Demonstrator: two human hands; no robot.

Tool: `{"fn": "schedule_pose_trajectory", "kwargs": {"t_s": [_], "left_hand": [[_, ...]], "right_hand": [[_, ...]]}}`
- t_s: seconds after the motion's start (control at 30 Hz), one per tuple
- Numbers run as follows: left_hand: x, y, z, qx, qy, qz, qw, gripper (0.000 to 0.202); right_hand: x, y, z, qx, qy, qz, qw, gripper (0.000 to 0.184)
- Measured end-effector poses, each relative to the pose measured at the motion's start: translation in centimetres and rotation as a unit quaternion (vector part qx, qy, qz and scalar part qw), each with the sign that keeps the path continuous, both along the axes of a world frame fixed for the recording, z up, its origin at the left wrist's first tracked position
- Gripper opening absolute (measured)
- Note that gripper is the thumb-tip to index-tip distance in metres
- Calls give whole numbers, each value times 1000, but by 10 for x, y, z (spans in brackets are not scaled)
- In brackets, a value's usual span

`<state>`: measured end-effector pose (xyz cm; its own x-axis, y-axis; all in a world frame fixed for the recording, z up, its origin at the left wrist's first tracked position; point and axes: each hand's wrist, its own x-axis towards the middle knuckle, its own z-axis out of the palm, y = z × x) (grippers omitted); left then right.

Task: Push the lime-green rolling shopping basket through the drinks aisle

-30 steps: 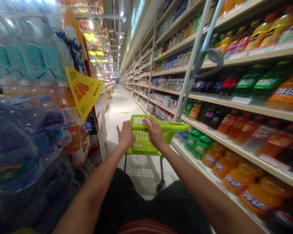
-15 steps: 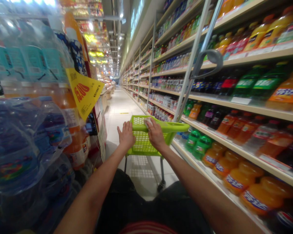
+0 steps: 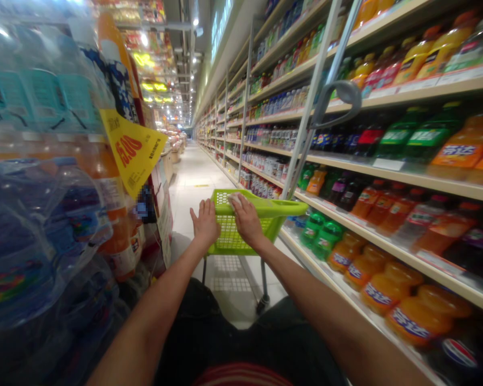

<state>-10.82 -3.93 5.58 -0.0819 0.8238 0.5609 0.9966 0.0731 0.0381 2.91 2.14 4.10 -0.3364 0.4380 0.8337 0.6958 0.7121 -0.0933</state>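
Observation:
A lime-green plastic shopping basket on wheels [image 3: 273, 210] stands in the aisle straight ahead of me. My left hand [image 3: 205, 222] lies flat against its near left rim, fingers stretched out. My right hand [image 3: 245, 217] rests on the near top rim, pressing a small pale cloth or paper [image 3: 234, 199] beneath its fingers. The basket's long metal handle [image 3: 326, 80] slants up to the right, ending in a grey loop grip [image 3: 344, 96].
Long shelves [image 3: 386, 177] of orange, green and dark soda bottles line the right side. On the left stand shrink-wrapped packs of bottles [image 3: 44, 214] with a yellow price tag [image 3: 132, 150]. The white tiled aisle floor [image 3: 193, 177] runs far ahead.
Both hands and the basket stay together; the view has shifted slightly, so everything sits a little further left and lower-angled than before.

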Motion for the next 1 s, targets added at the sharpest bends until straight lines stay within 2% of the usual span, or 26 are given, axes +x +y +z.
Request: {"fn": "schedule_pose_trajectory", "kwargs": {"t_s": [0.13, 0.3, 0.37, 0.53, 0.6, 0.7, 0.87, 1.0], "left_hand": [[-8, 2, 2, 4, 0, -15, 1000, 63], [-11, 12, -3, 19, -26, -9, 999, 60], [-7, 13, -6, 24, -34, 5, 999, 61], [-3, 9, -3, 24, -14, -2, 1000, 59], [-5, 8, 0, 25, -11, -9, 1000, 57], [-11, 11, 0, 34, -19, -11, 999, 55], [-13, 19, -6, 40, -46, 3, 998, 54], [-9, 17, -7, 35, -45, 18, 998, 54]], "right_hand": [[15, 7, 2, 27, -4, 16, 999, 47], [50, 22, 4, 5, 81, -69, 994, 48], [47, 19, 2, -11, 71, -70, 995, 48], [4, 0, -2, -2, 14, -2, 1000, 48], [-5, -2, -1, 8, -10, 21, 1000, 49], [4, 3, 3, 8, -20, 24, 999, 48], [35, 14, 7, -15, 61, -45, 997, 47], [18, 6, 4, -26, 38, -40, 998, 46]]}}
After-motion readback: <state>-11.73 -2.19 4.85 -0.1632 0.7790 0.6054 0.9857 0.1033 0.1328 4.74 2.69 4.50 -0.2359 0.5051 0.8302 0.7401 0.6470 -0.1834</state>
